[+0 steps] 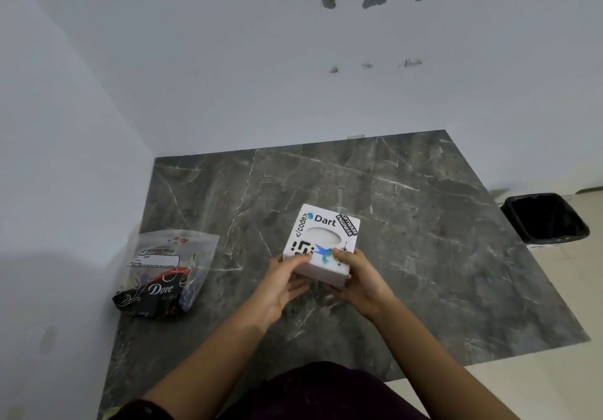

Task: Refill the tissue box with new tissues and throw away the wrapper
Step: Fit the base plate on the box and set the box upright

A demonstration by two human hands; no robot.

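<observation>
A white cube tissue box (321, 240) with stickers and an oval top opening sits near the middle of the dark marble table (424, 240). White tissue shows inside the opening. My left hand (284, 284) grips the box's near left corner, thumb on top. My right hand (357, 281) grips its near right corner, thumb on top as well. A clear plastic tissue wrapper (166, 269) with a dark "Dove" print lies crumpled at the table's left side, apart from both hands.
A black-lined waste bin (548, 219) stands on the floor just past the table's right edge. White walls close the table in at the back and left. My dark-clothed lap is at the near edge.
</observation>
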